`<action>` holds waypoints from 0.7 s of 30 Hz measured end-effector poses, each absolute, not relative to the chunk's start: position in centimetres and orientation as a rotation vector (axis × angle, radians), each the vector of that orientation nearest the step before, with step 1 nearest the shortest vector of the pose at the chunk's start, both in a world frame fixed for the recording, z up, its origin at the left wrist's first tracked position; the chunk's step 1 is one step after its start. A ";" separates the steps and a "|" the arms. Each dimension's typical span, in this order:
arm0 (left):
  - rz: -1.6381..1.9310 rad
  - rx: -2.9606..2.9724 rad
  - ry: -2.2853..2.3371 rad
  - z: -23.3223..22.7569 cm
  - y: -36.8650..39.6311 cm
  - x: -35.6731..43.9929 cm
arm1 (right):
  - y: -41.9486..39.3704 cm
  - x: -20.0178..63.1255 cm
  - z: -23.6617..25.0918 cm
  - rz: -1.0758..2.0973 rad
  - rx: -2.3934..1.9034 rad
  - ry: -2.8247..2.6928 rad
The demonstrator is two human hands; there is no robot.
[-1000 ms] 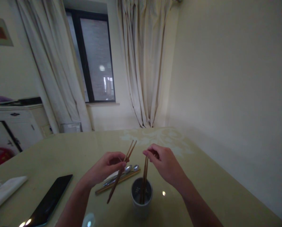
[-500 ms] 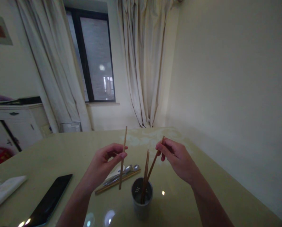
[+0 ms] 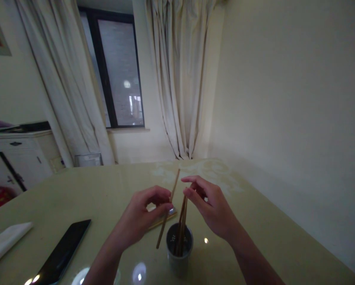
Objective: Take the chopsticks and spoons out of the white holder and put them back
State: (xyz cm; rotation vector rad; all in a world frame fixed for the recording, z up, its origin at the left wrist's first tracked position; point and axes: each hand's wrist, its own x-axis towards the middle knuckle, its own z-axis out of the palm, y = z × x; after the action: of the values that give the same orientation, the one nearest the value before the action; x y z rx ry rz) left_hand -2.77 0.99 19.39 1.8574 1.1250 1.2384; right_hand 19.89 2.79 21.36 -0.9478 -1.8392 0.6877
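Note:
My left hand (image 3: 146,213) pinches one brown wooden chopstick (image 3: 168,209), tilted with its lower tip left of a small grey cup (image 3: 179,248). The cup stands on the glossy pale green table (image 3: 85,194) and holds several upright chopsticks (image 3: 182,225). My right hand (image 3: 208,206) hovers just above and right of the cup, fingers spread and close to the tops of those chopsticks, holding nothing that I can see. More chopsticks and the bowl of a metal spoon (image 3: 171,210) lie flat behind my left hand, mostly hidden.
A black phone (image 3: 63,251) lies on the table at the front left, with a white folded cloth (image 3: 5,241) further left. A white cabinet (image 3: 20,158), curtains and a window stand behind; a wall runs along the table's right side.
My right hand has let its chopstick drop into the cup and opened. My left hand has moved right toward the cup, its chopstick tilting, now held singly instead of as a pair.

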 end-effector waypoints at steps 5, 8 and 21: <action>1.051 1.977 1.050 19.3 0.6 -1.0 | 1.9 20.2 21.5 0.871 -0.802 -1.772; 1.022 1.997 1.145 18.1 2.2 -2.1 | 2.6 21.5 21.8 0.889 -0.819 -1.696; 0.037 2.166 1.880 9.1 6.6 -2.9 | 5.1 22.0 20.5 0.608 -1.273 -2.149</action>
State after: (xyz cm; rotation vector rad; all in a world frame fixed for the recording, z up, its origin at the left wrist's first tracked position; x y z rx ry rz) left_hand -2.95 6.59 9.14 2.1663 1.8799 0.0369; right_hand 21.95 5.09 20.54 -1.2731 -2.1489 0.6078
